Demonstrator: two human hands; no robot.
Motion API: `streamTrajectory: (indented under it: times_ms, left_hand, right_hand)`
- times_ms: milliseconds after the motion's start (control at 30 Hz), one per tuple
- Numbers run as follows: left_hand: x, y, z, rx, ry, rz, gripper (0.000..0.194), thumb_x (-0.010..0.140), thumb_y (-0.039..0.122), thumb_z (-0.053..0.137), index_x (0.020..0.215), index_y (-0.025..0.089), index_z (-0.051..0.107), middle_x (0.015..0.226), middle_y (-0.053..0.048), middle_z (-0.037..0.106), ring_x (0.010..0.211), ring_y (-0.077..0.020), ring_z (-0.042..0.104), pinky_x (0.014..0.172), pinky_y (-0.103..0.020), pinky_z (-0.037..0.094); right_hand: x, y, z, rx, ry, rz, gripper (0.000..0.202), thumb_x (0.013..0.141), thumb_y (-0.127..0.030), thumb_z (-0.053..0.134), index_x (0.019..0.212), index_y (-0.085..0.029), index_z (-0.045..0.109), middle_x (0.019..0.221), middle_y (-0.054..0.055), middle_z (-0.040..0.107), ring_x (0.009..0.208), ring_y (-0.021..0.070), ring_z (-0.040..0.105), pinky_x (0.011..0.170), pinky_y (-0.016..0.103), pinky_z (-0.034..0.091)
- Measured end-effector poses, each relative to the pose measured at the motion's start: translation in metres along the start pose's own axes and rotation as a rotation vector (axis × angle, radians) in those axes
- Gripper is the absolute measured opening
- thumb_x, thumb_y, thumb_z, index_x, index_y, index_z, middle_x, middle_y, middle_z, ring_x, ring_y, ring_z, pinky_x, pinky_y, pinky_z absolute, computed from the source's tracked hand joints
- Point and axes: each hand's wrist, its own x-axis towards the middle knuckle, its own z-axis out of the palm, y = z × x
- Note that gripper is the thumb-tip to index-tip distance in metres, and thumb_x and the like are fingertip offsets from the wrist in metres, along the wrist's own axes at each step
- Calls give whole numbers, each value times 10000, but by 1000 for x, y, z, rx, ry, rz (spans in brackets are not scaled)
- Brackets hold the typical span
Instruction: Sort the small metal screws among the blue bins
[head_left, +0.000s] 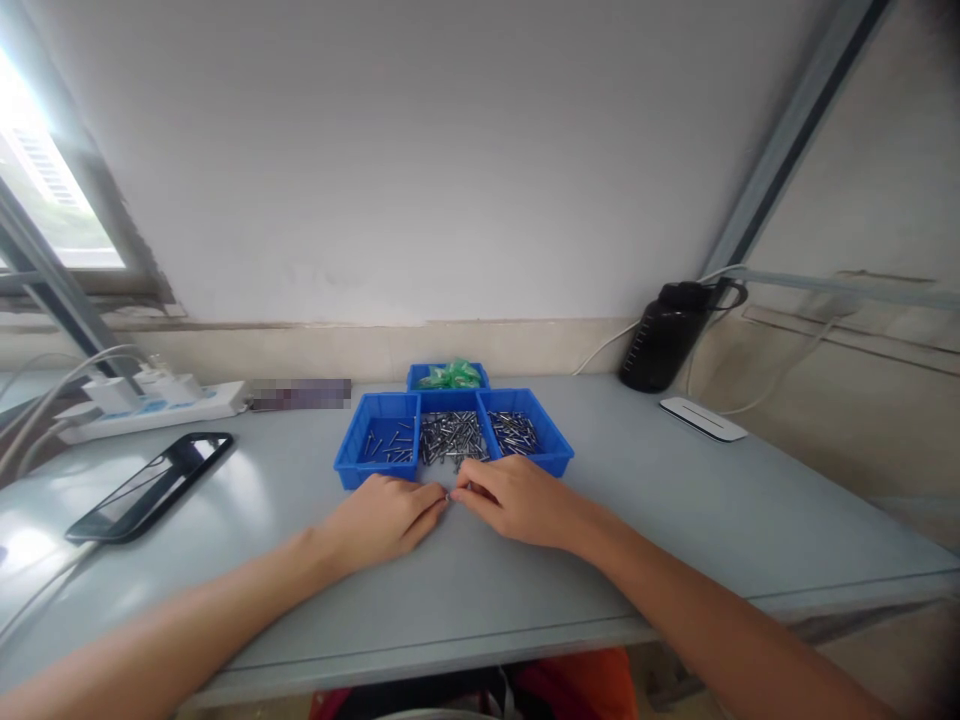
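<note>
the left hand (394, 515) is curled, thumb and forefinger pinching a small metal piece (448, 496) just above the desk (450, 590), midway along its near edge. the right hand (517, 500) is curled too, thumb and forefinger drawn close at the piece's other side; whether they grip it as well cannot be told.

just beyond the hands, a heap of loose screws (452, 435) lies between two blue trays. the left tray (360, 473) holds a thin scatter of screws, much of its floor bare; the right tray (555, 463) holds a thicker pile. behind the heap, toward the desk's far edge, the back tray (448, 400) holds green plastic wrapping (457, 375).

farther out, a phone (154, 485) and a power strip (217, 402) with plugs lie toward the desk's left edge. a dark bottle (664, 340) stands near the far right corner, a flat white device (703, 419) just beside it.
</note>
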Motion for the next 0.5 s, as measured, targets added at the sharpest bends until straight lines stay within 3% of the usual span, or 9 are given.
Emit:
streamTrajectory:
  times_ms: [500]
  left_hand:
    - [-1, 0, -1, 31, -7, -28, 230, 909, 304, 353, 842, 194, 543, 584, 21, 584, 521, -138, 566, 486, -234, 349]
  right_hand:
    - [1, 3, -4, -14, -53, 14, 166, 909, -265, 399, 878, -198, 548, 733, -4, 639, 684, 137, 580, 608, 223, 331]
